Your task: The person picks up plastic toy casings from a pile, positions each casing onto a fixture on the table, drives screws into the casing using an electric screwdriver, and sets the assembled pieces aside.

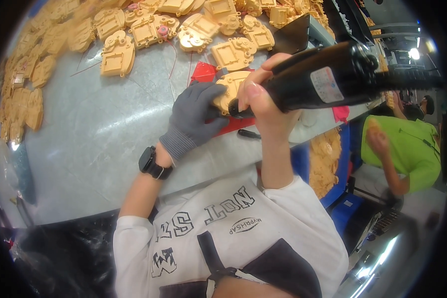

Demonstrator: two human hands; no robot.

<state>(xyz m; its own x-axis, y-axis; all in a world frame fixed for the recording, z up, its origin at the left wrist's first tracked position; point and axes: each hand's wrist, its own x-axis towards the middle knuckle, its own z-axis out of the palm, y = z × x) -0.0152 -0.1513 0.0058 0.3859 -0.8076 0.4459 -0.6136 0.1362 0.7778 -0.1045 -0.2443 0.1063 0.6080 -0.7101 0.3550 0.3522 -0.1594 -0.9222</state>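
My left hand (196,111), in a grey knit glove, closes its fingers on the left edge of a yellow plastic housing (230,82). The housing lies on the workbench (134,129), among red pieces (203,72) that show around it. My bare right hand (264,99) wraps around a black electric screwdriver (303,72). Its thick body and cable reach off to the right, and its dark front end is over the housing's right side. Fingers and tool hide the contact point and much of the housing.
Loose yellow housings (116,54) cover the bench's far side and left edge. A small dark tool (249,134) lies near my right wrist. To the right stands a blue bin (335,186) of yellow parts; a person in a green top (402,149) sits beyond it.
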